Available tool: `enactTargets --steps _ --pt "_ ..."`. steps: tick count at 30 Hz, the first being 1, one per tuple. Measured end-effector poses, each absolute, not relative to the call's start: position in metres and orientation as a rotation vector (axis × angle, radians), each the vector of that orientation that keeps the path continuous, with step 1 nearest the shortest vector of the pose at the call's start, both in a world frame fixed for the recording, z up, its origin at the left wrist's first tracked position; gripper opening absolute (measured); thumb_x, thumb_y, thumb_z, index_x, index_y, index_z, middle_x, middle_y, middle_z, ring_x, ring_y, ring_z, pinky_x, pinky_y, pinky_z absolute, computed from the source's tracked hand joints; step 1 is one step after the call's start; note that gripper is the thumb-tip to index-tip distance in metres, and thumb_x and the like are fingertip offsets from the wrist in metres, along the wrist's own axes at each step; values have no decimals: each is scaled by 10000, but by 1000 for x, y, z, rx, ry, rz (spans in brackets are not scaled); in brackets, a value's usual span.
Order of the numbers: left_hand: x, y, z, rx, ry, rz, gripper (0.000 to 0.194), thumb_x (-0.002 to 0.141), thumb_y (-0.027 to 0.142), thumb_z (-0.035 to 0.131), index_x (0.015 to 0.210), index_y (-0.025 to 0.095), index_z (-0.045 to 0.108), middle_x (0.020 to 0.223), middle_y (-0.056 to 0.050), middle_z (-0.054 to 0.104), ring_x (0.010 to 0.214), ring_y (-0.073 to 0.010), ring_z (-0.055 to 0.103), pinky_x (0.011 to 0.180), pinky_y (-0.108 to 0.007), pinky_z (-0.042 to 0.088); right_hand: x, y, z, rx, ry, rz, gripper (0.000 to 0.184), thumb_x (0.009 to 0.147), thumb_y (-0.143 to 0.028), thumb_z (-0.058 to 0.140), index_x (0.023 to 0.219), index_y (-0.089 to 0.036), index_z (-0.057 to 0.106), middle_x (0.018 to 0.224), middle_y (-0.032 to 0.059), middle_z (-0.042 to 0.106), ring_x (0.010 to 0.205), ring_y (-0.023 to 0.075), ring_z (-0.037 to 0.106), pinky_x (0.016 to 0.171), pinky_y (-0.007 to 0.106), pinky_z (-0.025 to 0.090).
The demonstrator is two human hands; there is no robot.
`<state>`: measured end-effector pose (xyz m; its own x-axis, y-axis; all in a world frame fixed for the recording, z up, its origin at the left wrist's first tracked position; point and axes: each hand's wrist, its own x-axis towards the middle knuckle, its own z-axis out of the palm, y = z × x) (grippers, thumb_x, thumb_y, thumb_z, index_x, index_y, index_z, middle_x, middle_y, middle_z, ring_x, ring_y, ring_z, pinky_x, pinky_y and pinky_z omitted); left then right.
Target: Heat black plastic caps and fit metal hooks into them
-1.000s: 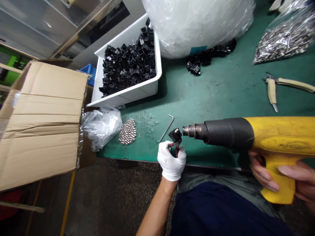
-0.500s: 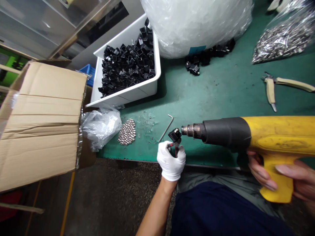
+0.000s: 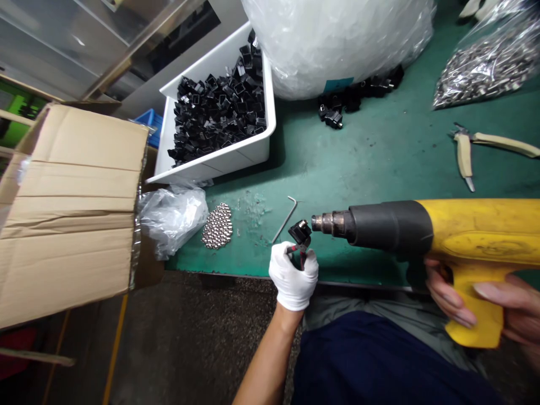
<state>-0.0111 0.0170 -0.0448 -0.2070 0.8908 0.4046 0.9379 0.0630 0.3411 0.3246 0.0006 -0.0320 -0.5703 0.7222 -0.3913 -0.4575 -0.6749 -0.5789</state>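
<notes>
A smooth green table (image 3: 379,157) with scuffs spreads under everything; at its left stands a creased cardboard box (image 3: 76,214); a bulging bag (image 3: 341,39) of clear, wrinkled plastic sits at the far side; left of it is a slanted tub (image 3: 240,154) of glossy white plastic, heaped with square-mouthed black pieces (image 3: 223,112).

The gun (image 3: 481,230) has a scuffed yellow body, a matt black collar and a stepped, heat-stained metal nozzle; the bare right hand (image 3: 521,304) wraps its fingers and thumb round the handle; at far right lies a clear pouch (image 3: 485,76) of shiny metal bits; the left hand (image 3: 293,281), in a white knit glove, is curled shut round red-and-black pliers (image 3: 302,256).

Cream-handled nippers (image 3: 465,157) lie splayed on the table; crumpled clear film (image 3: 175,219) rests near the box; a thin, bent hex key (image 3: 284,220) lies just beyond the glove; the boxy black part (image 3: 299,232), with a bright metal tip, sits at the pliers' end, above the glove and right before the nozzle; whether the two touch I cannot tell; smallest are the round silver studs (image 3: 217,226), packed in a teardrop patch.
</notes>
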Motion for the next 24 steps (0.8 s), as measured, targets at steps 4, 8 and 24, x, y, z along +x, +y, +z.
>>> enactTargets --steps 4,8,24 --pt "-11 17 -44 -1925 -2235 -828 348 872 495 583 1015 181 536 840 -43 554 726 -200 582 688 -319 466 326 1 -33 -800 -563 2245 406 915 -448 554 1276 -263 560 823 85 594 601 199 506 548 339 438" --pt "-12 16 -45 -1925 -2238 -823 341 871 489 584 1006 179 536 845 -47 558 736 -202 586 694 -320 469 325 0 -33 -797 -547 2243 398 917 -448 550 1272 -269 563 808 79 587 589 198 501 540 338 432" --pt "-12 16 -44 -1929 -2244 -838 337 864 489 595 998 185 534 835 -42 551 723 -203 581 683 -319 460 325 0 -34 -800 -541 2243 409 902 -458 571 1257 -255 578 806 86 592 584 197 508 535 337 439"
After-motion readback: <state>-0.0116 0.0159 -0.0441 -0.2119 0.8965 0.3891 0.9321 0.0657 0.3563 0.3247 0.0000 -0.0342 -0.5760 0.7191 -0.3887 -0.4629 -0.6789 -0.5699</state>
